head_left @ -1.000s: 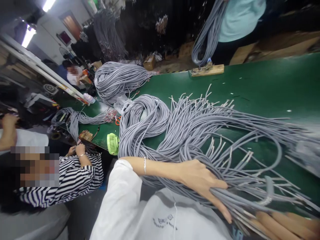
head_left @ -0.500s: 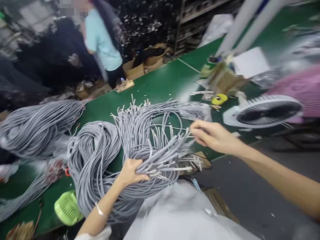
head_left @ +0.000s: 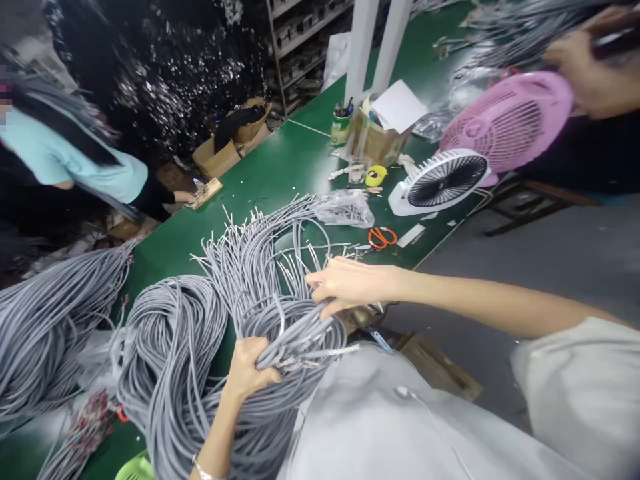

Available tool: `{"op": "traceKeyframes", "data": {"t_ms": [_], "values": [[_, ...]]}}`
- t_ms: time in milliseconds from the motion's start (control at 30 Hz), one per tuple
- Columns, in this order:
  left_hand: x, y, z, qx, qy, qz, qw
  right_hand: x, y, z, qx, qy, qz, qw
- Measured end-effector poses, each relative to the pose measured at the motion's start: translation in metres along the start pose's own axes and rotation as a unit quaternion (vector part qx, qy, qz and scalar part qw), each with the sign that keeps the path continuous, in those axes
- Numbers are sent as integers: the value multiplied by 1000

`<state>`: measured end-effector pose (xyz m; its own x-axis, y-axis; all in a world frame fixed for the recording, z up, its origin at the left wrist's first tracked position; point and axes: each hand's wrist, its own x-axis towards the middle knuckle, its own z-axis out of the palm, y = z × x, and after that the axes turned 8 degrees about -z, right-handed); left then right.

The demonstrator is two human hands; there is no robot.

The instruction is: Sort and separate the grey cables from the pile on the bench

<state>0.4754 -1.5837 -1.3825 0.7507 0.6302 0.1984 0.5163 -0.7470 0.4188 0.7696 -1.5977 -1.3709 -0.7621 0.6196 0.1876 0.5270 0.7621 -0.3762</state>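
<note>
A large heap of grey cables point(head_left: 175, 353) lies in loops across the green table in front of me. My left hand point(head_left: 249, 368) is closed round a bundle of grey cables point(head_left: 295, 333) at the near side of the heap. To its upper right, my right hand point(head_left: 345, 283) has its fingers curled over the same bundle, near the pale cable ends; its fingertips are partly hidden. More cable ends with pale tips point(head_left: 240, 230) fan out beyond my hands. Orange-handled scissors point(head_left: 383, 238) lie just past my right hand.
Behind the scissors are a bag of small parts point(head_left: 345, 208), yellow tape point(head_left: 376, 175), a white fan point(head_left: 445, 183), a pink fan point(head_left: 510, 123) and a cardboard box point(head_left: 375, 137). More cables point(head_left: 55, 320) lie left. One person point(head_left: 75, 147) stands across the table; another person's hand point(head_left: 590, 67) is upper right.
My right hand has moved left and down onto the cable bundle, close to my left hand, which keeps its hold. The view has swung to the right, and the scissors now show.
</note>
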Motion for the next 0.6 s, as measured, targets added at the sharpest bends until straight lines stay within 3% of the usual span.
{"op": "traceKeyframes", "data": {"t_ms": [67,300,400,467,533,567,600], "values": [[-2,-1,0,-3,-6,-19,1000,1,-2,0,0,-24,-14,1000],[-1,1,2,7,-24,-22,999,-10,-33,-9,-89,-15,-36,995],[-1,-2,3,34,-19,15,999,-11,-42,-12,-105,-49,-41,992],[-9,-12,2,45,-31,42,998,-20,-36,-20,-92,-47,-34,994],[-23,-31,1,54,-19,16,998,-45,-22,-35,-49,42,43,997],[-29,-43,1,53,6,-26,998,-61,-14,-44,-22,122,115,986],[-34,-54,0,55,46,-93,993,-79,-6,-53,9,221,208,953]]}}
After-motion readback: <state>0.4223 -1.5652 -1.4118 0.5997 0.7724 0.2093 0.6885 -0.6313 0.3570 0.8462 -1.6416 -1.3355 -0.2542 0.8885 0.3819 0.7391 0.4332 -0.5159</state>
